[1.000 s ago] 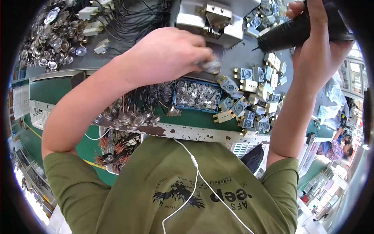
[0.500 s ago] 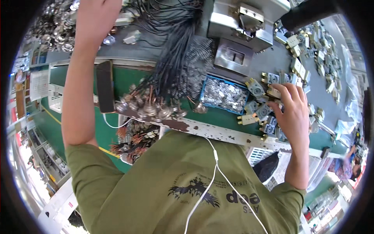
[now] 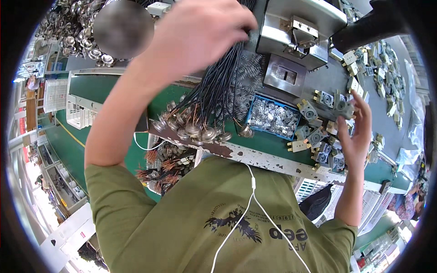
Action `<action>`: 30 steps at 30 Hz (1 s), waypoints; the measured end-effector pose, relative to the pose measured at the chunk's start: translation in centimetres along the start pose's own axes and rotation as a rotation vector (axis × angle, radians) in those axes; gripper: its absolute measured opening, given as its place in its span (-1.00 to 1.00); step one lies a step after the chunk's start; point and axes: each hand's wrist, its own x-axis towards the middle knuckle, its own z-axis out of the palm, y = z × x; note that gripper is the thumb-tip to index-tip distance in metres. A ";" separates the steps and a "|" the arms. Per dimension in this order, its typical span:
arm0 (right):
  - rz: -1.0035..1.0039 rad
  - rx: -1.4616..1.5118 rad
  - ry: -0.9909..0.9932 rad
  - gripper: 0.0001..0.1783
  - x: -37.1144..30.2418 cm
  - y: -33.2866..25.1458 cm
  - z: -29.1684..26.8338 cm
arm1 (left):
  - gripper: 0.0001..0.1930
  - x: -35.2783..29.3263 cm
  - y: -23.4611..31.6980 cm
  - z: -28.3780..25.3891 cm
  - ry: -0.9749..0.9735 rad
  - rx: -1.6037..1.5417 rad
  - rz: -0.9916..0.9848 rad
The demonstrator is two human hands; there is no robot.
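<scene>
Person in olive tee (image 3: 177, 214) at 6 o'clock, lower body cut off by frame edge. Metal discs (image 3: 84, 36) piled at 10, pt. blurred out. Steel machine (image 3: 300, 34) at 1, top cropped. L hand (image 3: 202, 32) at 12, motion-blurred, fingers curled; can't tell if gripping. Black wires (image 3: 223, 79) below, pt. hidden. Blue tray (image 3: 273, 132) at 2 w/ metal pcs, indiv. shapes unclear. R hand (image 3: 357, 132) at 3, thumb & fingers clamped on grey part (image 3: 344, 108), its detail smeared.
</scene>
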 end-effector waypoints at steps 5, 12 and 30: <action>0.018 0.545 0.038 -0.46 0.8 0.8 1.6 | -0.93 0.9 3.3 3.6 -0.605 0.160 -0.298; -0.048 0.674 0.041 -0.50 1.4 -1.6 3.3 | -0.96 0.5 3.9 5.0 -0.769 0.309 -0.291; -0.152 -0.026 -0.367 -0.50 5.7 -5.3 4.0 | -0.79 2.0 3.4 -2.1 -0.416 -0.322 -0.860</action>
